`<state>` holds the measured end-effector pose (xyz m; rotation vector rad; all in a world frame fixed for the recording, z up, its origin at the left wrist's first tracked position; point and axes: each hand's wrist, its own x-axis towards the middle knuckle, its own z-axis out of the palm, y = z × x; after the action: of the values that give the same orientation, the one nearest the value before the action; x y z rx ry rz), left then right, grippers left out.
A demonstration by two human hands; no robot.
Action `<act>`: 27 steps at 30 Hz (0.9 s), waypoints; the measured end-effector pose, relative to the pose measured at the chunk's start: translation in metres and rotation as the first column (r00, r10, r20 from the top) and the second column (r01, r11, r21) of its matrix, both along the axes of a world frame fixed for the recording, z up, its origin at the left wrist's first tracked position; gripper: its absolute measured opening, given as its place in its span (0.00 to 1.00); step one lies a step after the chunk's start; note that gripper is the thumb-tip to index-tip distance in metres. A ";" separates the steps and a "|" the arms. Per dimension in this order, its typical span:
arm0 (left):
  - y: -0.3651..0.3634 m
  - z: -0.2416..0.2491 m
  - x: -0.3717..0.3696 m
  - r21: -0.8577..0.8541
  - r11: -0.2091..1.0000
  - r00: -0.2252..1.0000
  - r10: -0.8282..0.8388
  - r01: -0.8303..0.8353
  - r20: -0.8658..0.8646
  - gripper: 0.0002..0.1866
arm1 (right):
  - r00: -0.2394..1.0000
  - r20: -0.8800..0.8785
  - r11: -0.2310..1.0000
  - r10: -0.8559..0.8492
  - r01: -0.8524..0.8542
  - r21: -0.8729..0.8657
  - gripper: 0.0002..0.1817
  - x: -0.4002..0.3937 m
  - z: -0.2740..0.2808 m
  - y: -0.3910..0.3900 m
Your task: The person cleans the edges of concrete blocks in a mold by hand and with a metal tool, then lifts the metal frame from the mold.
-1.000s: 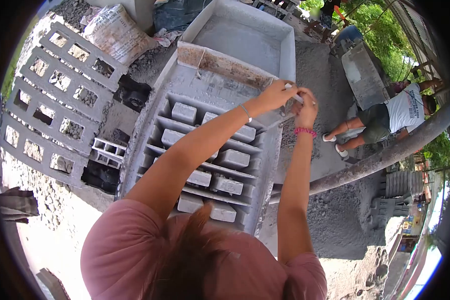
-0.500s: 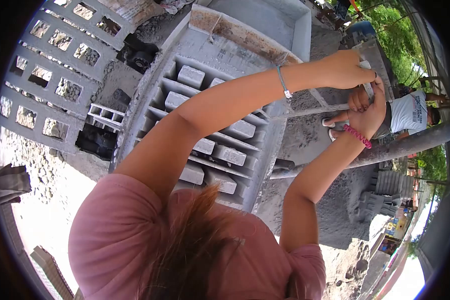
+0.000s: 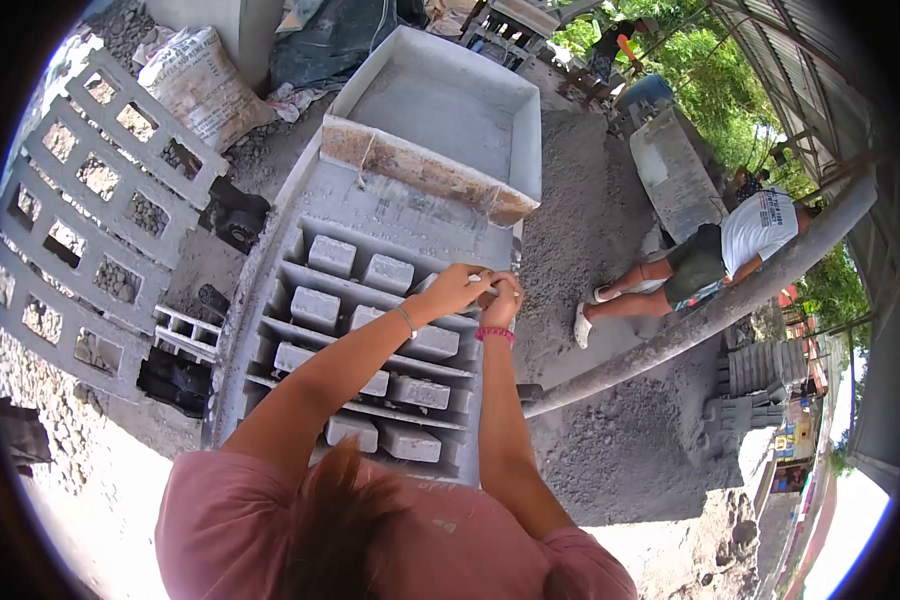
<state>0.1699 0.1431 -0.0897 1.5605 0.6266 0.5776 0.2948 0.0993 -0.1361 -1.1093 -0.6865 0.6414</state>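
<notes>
Both hands up over block mould (image 3: 370, 310): left hand (image 3: 457, 290) and right hand (image 3: 503, 298) closed together on small pale handle (image 3: 482, 282) above mould's far right side. Pink bracelet (image 3: 493, 334) on right wrist. Grey concrete blocks (image 3: 332, 255) sitting in mould cells. Empty grey tray (image 3: 450, 100) behind. Hollow blocks (image 3: 90, 220) stacked left. Seated person (image 3: 715, 250) right, beside long pipe (image 3: 710, 310).
</notes>
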 end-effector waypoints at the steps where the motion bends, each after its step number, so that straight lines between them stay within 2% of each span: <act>1: 0.004 0.005 -0.004 0.047 0.998 0.996 0.028 -0.032 0.090 0.17 | 0.998 0.020 0.999 0.053 -0.053 -0.005 0.08 -0.008 0.019 0.002; 3: 0.001 0.009 -0.006 0.108 0.991 0.963 0.048 -0.079 0.263 0.17 | 0.989 0.054 0.990 0.135 -0.132 -0.043 0.08 -0.020 0.056 -0.011; 4: -0.001 0.029 -0.017 0.117 0.987 0.945 0.063 -0.105 0.320 0.17 | 0.987 0.078 0.990 0.137 -0.135 -0.036 0.08 -0.029 0.074 -0.007; 7: 0.009 0.016 -0.034 0.032 0.985 0.960 0.160 -0.171 0.230 0.16 | 0.990 0.115 0.996 0.085 -0.081 -0.039 0.08 -0.059 0.083 -0.006; 9: 0.021 -0.024 -0.037 -0.049 0.976 0.963 0.217 -0.212 0.161 0.16 | 0.985 0.070 0.984 0.157 -0.150 -0.094 0.09 -0.063 0.043 0.015; 11: 0.036 -0.033 -0.038 -0.010 0.959 0.938 0.278 -0.283 0.208 0.15 | 0.977 0.037 0.970 0.210 -0.203 -0.130 0.10 -0.066 0.041 0.027; 12: 0.053 -0.028 -0.041 0.018 0.941 0.913 0.324 -0.339 0.246 0.15 | 0.969 0.035 0.962 0.243 -0.236 -0.134 0.10 -0.070 0.058 0.039; 13: 0.050 0.000 -0.053 0.020 0.945 0.908 0.309 -0.328 0.283 0.15 | 0.963 0.022 0.953 0.270 -0.264 -0.150 0.10 -0.078 0.070 0.042; 15: 0.049 0.057 -0.083 0.072 0.918 0.898 0.363 -0.391 0.246 0.15 | 0.945 -0.001 0.942 0.328 -0.328 -0.074 0.11 -0.103 0.119 0.044; 16: 0.044 0.064 -0.093 0.082 0.910 0.899 0.384 -0.407 0.209 0.15 | 0.938 -0.031 0.937 0.344 -0.346 -0.052 0.11 -0.113 0.127 0.038; 17: 0.048 0.061 -0.103 0.089 0.931 0.905 0.318 -0.355 0.285 0.14 | 0.927 -0.076 0.929 0.368 -0.369 0.006 0.11 -0.120 0.116 0.040; 20: 0.065 -0.036 -0.116 0.236 0.875 0.890 0.352 -0.423 0.289 0.13 | 0.954 -0.068 0.956 0.294 -0.294 0.002 0.11 -0.143 0.008 0.055; 22: 0.052 -0.039 -0.126 0.244 0.897 0.927 0.331 -0.368 0.178 0.13 | 0.969 -0.092 0.973 0.229 -0.230 -0.005 0.11 -0.149 -0.022 0.059; 24: 0.061 -0.025 -0.141 0.261 0.850 0.877 0.385 -0.458 0.288 0.13 | 0.957 -0.001 0.955 0.291 -0.291 -0.061 0.12 -0.163 0.008 0.067; 25: 0.062 -0.011 -0.151 0.168 0.869 0.867 0.409 -0.465 0.286 0.13 | 0.938 0.028 0.936 0.345 -0.342 -0.079 0.12 -0.175 0.040 0.061; 27: 0.059 0.014 -0.167 0.145 0.872 0.860 0.410 -0.467 0.304 0.13 | 0.929 0.092 0.933 0.359 -0.356 -0.046 0.12 -0.187 0.060 0.063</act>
<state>0.0034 0.2021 -0.0757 1.5047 0.7408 1.2186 0.1079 0.1623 -0.0760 -1.0554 -0.9810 0.9138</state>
